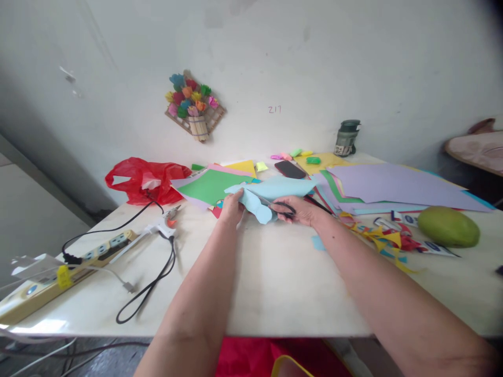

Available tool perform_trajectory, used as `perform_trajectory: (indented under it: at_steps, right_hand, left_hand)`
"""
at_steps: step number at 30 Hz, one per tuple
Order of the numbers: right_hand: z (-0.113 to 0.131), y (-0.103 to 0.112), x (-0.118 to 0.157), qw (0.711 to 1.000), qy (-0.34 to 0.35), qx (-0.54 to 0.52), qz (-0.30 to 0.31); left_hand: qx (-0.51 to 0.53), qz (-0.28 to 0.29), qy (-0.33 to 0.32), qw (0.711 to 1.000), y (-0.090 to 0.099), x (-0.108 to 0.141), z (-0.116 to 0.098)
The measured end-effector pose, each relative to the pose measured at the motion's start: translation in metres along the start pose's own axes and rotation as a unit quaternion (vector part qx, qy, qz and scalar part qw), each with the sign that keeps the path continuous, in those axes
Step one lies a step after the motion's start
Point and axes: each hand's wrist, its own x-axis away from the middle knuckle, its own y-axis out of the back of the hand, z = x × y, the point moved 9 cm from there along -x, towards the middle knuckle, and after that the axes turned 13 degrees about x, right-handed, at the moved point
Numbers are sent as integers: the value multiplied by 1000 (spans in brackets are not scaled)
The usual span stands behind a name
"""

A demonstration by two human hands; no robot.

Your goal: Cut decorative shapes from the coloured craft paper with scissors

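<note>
At the near edge of the table point(283, 314) the surface lies bare between the forearms, so a dropped offcut would probably just land there. On the left, a black cord point(131, 314) loops towards that edge; a sleeve or elbow catching it could drag the glue gun point(167, 222), which lies beside the power strip point(98, 254). Whether the gun is hot cannot be told. A small blue scrap point(318, 242) lies just under the right forearm and could be swept off by a sideways move.

Farther in, the blue paper point(288, 187) is held up over the middle of the table. The left hand point(233, 208) pinches its left end; the right hand point(294, 210) is closed round the handles of the scissors point(288, 209). How wide the blades stand is too small to tell. The main risk is at the narrow parts between the rounded lobes: a turn taken too sharply could snip one through, or the loose sheet could fold into the blades. The left fingers are near the cut, so a long stroke might nick them.

Beyond, the green sheet point(208, 186) and the phone point(290, 169) lie close behind the work; a careless push could shift them
</note>
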Motion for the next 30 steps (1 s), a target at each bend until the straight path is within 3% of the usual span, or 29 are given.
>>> perform_trajectory:
  at_steps: [13,30]
  right_hand:
    - [-1,-7,-1,998,-24,2,61]
    - [0,-1,4,998,-36,42,34]
  left_hand:
    - [-39,-16,24,999,4,2,-2]
    - [-18,29,62,997,-2,5,1]
